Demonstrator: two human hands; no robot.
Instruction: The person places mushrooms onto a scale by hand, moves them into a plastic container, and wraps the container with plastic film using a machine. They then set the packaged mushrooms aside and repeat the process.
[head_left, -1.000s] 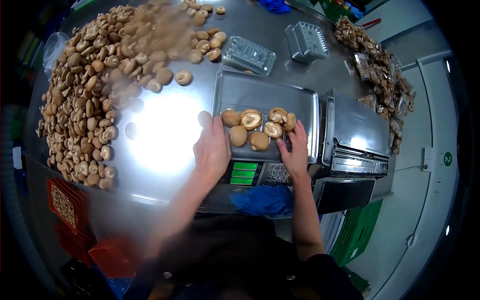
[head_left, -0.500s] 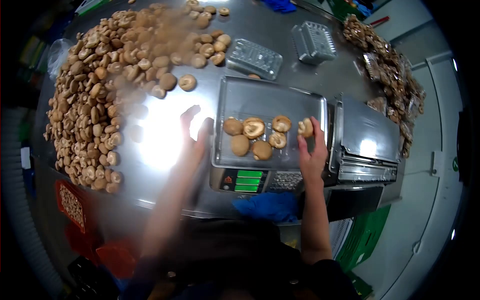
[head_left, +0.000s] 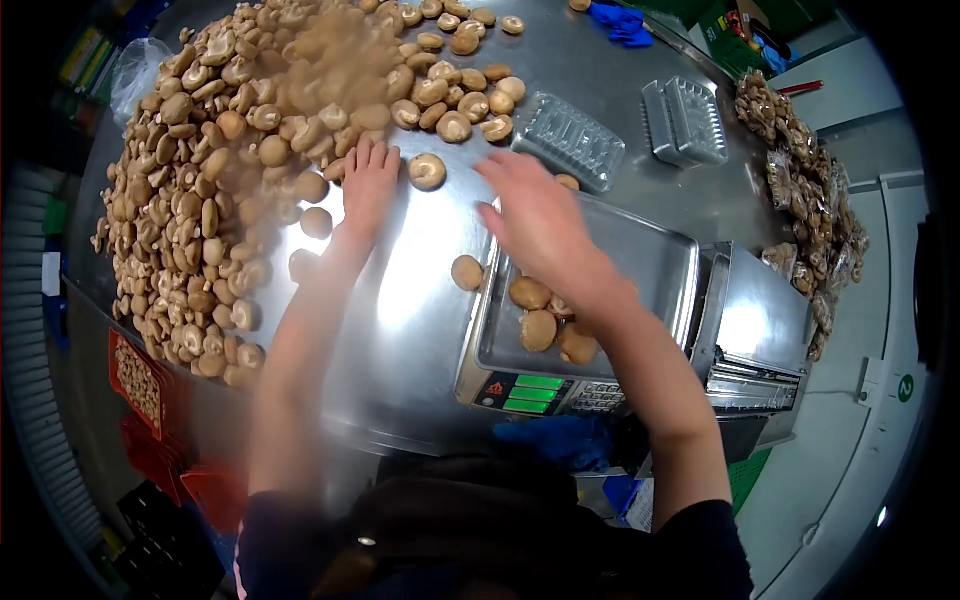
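My left hand [head_left: 370, 192] is at the near edge of a big pile of brown mushrooms [head_left: 190, 215], its fingers stretched and slightly spread by the outer caps. My right hand [head_left: 538, 210], a little blurred, reaches over the left side of the scale with fingers extended and thumb apart, holding nothing visible. Between both hands a single mushroom [head_left: 427, 171] lies on the steel table. Another mushroom [head_left: 467, 272] sits against the left rim of the scale's metal tray [head_left: 655, 262]. Several mushrooms [head_left: 538, 330] rest in that tray, partly hidden under my right forearm.
Clear plastic punnets [head_left: 570, 142] lie behind the scale, with stacked ones [head_left: 687, 122] farther right. Packed mushrooms [head_left: 815, 220] line the right edge. Beside the scale stands a metal-topped machine [head_left: 765, 305]. A blue cloth [head_left: 560, 443] lies in front; a red crate [head_left: 138, 385] stands lower left.
My right hand has let go of a mushroom at the tray's right side and swung left across it. My left hand has moved up to the pile. The view has shifted left.
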